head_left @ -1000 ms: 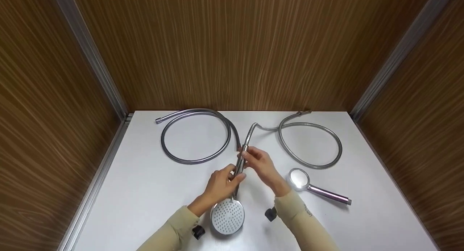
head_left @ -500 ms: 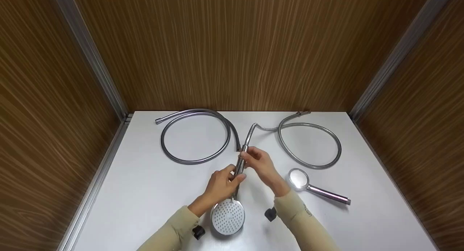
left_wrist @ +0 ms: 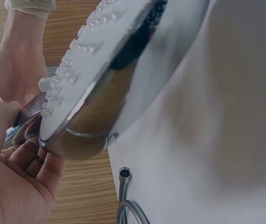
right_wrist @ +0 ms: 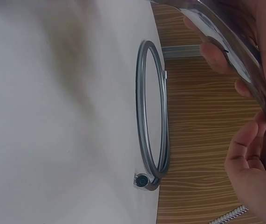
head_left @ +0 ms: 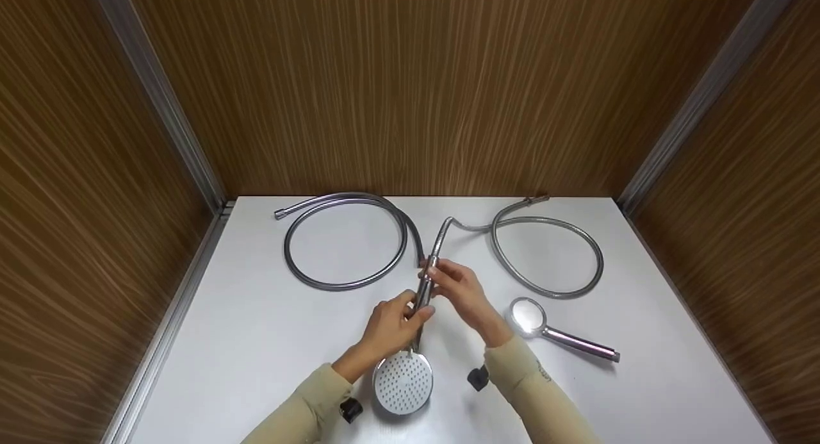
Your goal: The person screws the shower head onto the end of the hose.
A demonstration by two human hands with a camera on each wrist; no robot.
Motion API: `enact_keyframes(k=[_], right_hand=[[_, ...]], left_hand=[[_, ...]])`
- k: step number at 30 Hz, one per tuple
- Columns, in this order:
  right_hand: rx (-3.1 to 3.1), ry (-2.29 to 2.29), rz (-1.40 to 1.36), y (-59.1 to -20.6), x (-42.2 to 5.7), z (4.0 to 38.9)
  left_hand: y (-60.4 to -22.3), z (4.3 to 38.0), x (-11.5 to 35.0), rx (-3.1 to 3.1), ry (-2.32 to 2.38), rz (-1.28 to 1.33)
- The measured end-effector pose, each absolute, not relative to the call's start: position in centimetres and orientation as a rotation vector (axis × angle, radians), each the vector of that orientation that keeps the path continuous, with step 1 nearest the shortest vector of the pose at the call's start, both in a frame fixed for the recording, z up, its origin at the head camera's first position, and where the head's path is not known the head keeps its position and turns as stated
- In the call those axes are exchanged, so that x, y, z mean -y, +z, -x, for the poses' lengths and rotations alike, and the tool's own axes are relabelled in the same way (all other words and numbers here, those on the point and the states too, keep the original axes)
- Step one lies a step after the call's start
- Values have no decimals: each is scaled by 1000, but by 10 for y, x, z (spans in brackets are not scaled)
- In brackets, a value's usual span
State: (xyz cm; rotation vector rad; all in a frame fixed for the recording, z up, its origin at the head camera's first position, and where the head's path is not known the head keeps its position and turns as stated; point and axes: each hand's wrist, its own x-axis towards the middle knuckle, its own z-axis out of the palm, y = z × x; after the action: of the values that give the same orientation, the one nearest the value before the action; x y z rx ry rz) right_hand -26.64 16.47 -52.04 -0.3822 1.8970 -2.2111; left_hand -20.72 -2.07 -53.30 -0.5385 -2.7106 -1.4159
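My left hand (head_left: 394, 322) grips the handle of a chrome shower head (head_left: 403, 383), whose round, nozzle-dotted face points up near the front of the table. Thumb and fingers of my right hand (head_left: 464, 290) pinch the metal end of a silver shower hose (head_left: 441, 240), in line with the handle's far end. The joint between the two is partly covered by my fingers. In the left wrist view the shower head (left_wrist: 91, 70) is seen edge-on, beyond the left hand (left_wrist: 18, 182). The right wrist view shows the shiny handle (right_wrist: 237, 51) between both hands.
A darker grey hose (head_left: 346, 285) lies coiled at the left, one end close behind my hands. The silver hose loops across the right. A smaller shower head (head_left: 528, 317) with a purplish handle lies right of my right forearm. Wood-grain walls (head_left: 410, 91) enclose the white table (head_left: 256, 341).
My right thumb shifts slightly back and forth at the hose end. The left hand, shower head and other things stay in place.
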Motion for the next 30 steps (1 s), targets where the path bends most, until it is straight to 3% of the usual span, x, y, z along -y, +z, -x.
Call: enact_keyframes(k=[30], right_hand=[[-1888,-2213,404,-519,-164,266]], left_hand=[[-534,209,22,2704,-1442,525]])
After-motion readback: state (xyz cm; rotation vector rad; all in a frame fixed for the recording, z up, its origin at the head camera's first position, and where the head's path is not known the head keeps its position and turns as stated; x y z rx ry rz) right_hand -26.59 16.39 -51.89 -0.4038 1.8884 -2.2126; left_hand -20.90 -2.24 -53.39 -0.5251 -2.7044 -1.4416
